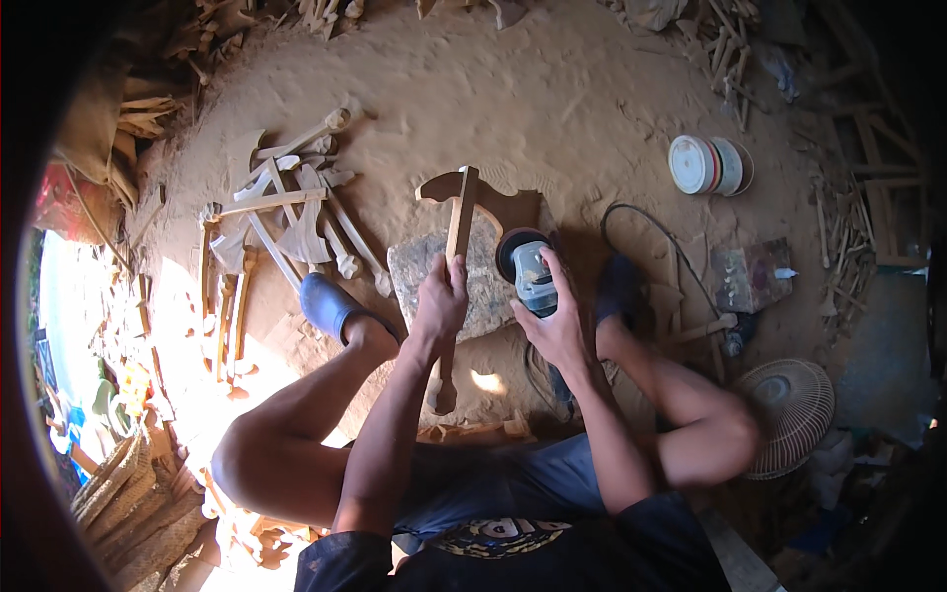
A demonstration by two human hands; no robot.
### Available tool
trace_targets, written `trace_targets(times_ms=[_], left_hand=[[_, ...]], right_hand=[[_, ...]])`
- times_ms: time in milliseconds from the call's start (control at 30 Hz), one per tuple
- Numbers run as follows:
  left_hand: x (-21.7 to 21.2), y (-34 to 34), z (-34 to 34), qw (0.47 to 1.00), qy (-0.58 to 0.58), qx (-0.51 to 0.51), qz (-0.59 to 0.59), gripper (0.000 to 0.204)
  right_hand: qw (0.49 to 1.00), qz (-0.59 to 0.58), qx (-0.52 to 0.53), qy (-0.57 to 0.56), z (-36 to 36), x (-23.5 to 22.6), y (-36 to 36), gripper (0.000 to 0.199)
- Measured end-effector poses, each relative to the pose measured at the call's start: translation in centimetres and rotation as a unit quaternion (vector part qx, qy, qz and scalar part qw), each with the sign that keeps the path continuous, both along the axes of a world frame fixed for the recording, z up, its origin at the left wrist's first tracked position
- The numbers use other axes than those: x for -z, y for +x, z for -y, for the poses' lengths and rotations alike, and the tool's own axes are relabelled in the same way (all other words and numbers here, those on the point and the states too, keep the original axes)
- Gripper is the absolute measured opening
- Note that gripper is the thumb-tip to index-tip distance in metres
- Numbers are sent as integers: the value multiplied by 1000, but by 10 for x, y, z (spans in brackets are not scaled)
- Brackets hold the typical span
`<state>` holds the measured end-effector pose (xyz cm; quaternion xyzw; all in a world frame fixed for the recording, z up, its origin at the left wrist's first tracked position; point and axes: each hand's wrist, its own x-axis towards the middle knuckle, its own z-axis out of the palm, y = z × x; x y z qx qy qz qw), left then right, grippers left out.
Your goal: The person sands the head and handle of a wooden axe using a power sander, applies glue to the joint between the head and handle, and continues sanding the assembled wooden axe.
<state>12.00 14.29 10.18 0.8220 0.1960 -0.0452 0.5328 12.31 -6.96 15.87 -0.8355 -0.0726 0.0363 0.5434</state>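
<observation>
Two hands meet near the centre of the frame, each wrapped round something. The left hand grips the shaft of a wooden axe-shaped piece; the right hand clasps a power tool with a dark round disc. The piece's head lies above the left hand in the frame, and its knobbed end shows below the wrist. The disc sits just beside the head's right-hand part; whether they touch cannot be told. The shaft is pale tan on one face and darker on another. The head is brown, with a short curved point at left and a broader flare at right. A pale, worn block lies beneath.
</observation>
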Motion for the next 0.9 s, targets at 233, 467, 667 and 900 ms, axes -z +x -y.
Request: trace_targets(times_ms=[233,467,667,900], left_hand=[[-9,3,5,999,-27,-14,-44,37],[4,3,-9,1000,-8,4,-29,46],[-7,3,2,1000,-16,-11,-22,39],[-11,3,4,999,0,-10,-34,39]], right_hand=[[996,-42,20,-70,7,12,5,85],[993,-98,25,-58,11,-8,-15,85],[999,-13,18,-29,3,5,0,88],[997,38,17,-69,4,14,4,89]])
